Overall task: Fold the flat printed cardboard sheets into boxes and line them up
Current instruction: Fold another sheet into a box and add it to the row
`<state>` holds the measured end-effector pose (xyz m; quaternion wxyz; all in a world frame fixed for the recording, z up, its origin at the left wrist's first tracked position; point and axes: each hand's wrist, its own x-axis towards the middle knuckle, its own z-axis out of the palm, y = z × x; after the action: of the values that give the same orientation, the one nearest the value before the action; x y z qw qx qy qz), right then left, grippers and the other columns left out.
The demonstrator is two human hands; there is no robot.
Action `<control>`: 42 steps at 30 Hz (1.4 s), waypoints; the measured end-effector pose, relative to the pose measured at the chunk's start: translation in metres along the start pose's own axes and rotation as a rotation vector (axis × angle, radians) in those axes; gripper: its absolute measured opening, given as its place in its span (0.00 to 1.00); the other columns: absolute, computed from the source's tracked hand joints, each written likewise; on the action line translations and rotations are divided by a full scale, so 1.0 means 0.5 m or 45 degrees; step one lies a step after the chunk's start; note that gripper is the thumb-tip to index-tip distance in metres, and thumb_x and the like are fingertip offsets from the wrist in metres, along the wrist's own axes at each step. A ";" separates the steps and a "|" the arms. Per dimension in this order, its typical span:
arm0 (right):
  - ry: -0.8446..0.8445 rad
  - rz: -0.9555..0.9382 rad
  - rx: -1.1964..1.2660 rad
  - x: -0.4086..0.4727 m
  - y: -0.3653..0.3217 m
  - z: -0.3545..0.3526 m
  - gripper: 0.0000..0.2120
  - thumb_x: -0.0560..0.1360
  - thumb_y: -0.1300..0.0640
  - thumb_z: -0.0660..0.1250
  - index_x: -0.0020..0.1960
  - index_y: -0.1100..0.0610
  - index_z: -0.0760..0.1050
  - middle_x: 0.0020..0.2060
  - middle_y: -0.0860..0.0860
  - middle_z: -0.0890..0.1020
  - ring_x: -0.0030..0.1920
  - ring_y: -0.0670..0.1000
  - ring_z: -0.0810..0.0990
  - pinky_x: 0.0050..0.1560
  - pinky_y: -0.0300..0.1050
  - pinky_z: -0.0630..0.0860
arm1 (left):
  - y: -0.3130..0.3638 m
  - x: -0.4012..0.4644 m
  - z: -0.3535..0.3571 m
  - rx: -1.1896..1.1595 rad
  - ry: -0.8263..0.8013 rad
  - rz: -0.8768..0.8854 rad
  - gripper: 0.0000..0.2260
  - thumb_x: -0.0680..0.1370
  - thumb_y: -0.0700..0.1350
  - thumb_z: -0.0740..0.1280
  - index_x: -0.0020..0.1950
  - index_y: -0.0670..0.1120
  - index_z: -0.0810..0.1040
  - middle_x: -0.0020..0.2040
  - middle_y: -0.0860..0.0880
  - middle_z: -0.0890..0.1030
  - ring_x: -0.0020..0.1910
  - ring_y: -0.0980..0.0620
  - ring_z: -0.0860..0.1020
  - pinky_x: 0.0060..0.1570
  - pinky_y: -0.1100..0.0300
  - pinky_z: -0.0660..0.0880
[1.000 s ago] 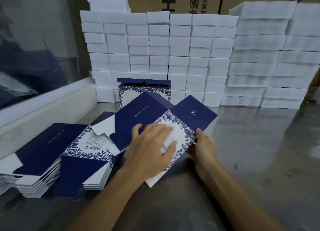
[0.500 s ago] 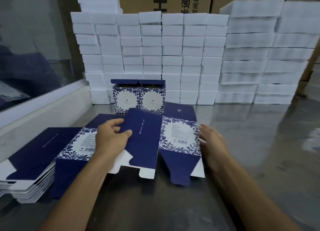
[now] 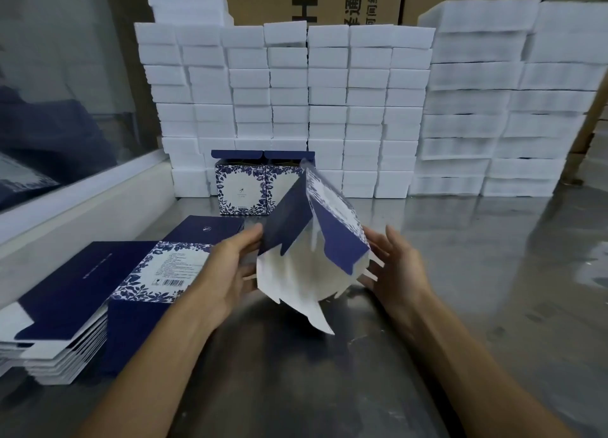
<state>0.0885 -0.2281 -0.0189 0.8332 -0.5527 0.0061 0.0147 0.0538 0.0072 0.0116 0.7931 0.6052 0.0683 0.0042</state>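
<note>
The left hand (image 3: 230, 270) gripped the half-opened cardboard sheet (image 3: 306, 256) by its near edge; opposite, the right hand (image 3: 398, 266) stood open-fingered against it.

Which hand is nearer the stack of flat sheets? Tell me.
Left. The left hand grips the lifted sheet right beside the stack of flat sheets; the right hand is on the sheet's far side, farther away.
</note>
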 end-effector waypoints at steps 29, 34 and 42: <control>0.048 0.206 0.539 -0.018 -0.007 0.013 0.28 0.75 0.33 0.62 0.66 0.50 0.78 0.59 0.53 0.84 0.51 0.59 0.81 0.59 0.57 0.72 | -0.063 -0.014 0.053 0.260 0.078 -0.026 0.25 0.70 0.26 0.71 0.64 0.44 0.77 0.56 0.43 0.82 0.49 0.45 0.84 0.48 0.52 0.81; 0.047 0.263 0.703 -0.017 -0.002 -0.011 0.19 0.76 0.47 0.59 0.58 0.56 0.79 0.56 0.57 0.82 0.55 0.61 0.77 0.66 0.61 0.66 | -0.073 0.003 0.029 0.527 0.194 0.107 0.19 0.71 0.28 0.70 0.54 0.50 0.82 0.51 0.49 0.82 0.42 0.50 0.83 0.32 0.62 0.77; 0.152 0.015 0.254 -0.019 -0.005 0.033 0.17 0.74 0.37 0.66 0.49 0.48 0.84 0.44 0.45 0.86 0.45 0.50 0.84 0.46 0.52 0.80 | -0.086 0.006 0.041 0.962 0.214 0.570 0.03 0.75 0.51 0.72 0.44 0.53 0.81 0.40 0.58 0.82 0.38 0.60 0.79 0.39 0.68 0.72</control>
<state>0.0789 -0.2142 -0.0102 0.8822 -0.4668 0.0605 -0.0139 0.0556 -0.0236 -0.0249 0.4875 0.8499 -0.0033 0.1998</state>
